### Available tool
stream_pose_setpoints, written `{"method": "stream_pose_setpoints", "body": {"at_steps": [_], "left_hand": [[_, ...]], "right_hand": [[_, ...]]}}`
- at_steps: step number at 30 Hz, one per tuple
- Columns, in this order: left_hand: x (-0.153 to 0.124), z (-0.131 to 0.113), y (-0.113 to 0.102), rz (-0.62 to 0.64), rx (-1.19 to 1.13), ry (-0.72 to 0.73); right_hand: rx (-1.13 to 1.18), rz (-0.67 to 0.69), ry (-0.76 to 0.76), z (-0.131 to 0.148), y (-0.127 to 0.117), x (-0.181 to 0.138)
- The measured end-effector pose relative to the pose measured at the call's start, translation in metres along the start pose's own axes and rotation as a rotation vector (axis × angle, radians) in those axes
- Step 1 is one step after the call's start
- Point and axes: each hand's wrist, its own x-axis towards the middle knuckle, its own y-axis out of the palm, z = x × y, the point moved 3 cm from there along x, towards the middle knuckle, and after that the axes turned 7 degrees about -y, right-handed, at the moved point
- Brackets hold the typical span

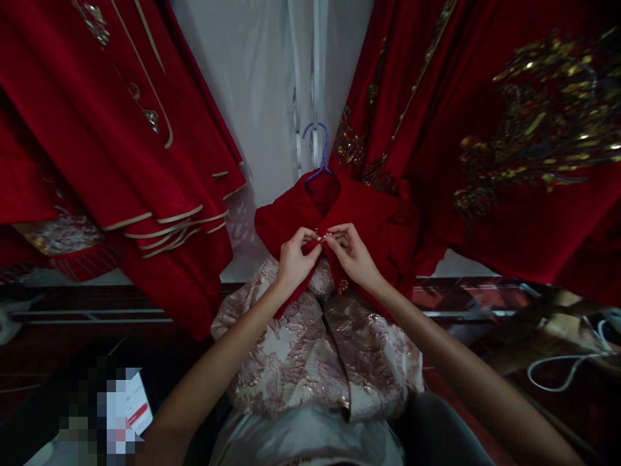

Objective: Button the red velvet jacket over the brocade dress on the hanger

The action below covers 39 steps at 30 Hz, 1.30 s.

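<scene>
A red jacket (pixel 363 210) hangs in front of me on a purple hanger (pixel 324 155), its collar open at the top. At the middle of its front, my left hand (pixel 295 257) pinches one side of a small jewelled fastener (pixel 324 238). My right hand (pixel 355 257) pinches the other side, the fingertips of both hands nearly touching. Whether the two halves are joined cannot be made out. Lower on the right front edge sits a second jewelled fastener (pixel 343 285). A pale pink and gold brocade garment (pixel 291 362) spreads beneath the jacket.
Red garments with pale piping (pixel 160 162) hang on the left. On the right hangs red cloth with gold sequin embroidery (pixel 548 123). A lit phone screen (pixel 138 404) shows at lower left, partly pixelated. A white cable (pixel 553 382) loops at lower right.
</scene>
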Motion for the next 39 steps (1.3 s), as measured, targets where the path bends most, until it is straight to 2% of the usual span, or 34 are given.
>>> {"method": "stream_pose_setpoints", "body": {"at_steps": [5, 10, 14, 22, 33, 39], "left_hand": [[0.001, -0.013, -0.007, 0.107, 0.125, 0.096], [0.003, -0.02, -0.008, 0.163, 0.063, 0.079], [0.007, -0.02, -0.007, 0.163, 0.068, 0.077], [0.007, -0.019, -0.007, 0.2, 0.141, 0.121], [0.013, -0.029, -0.011, 0.274, 0.275, 0.235], [0.013, -0.029, -0.006, 0.28, 0.308, 0.248]], "right_hand": [[-0.174, 0.01, -0.069, 0.009, 0.001, 0.003], [-0.236, 0.037, -0.097, 0.014, -0.002, 0.004], [-0.208, 0.089, -0.086, 0.016, -0.005, 0.004], [-0.087, 0.109, -0.036, 0.012, -0.007, 0.007], [-0.04, 0.152, -0.042, 0.002, -0.01, 0.011], [-0.043, 0.147, -0.027, -0.001, -0.008, 0.015]]}}
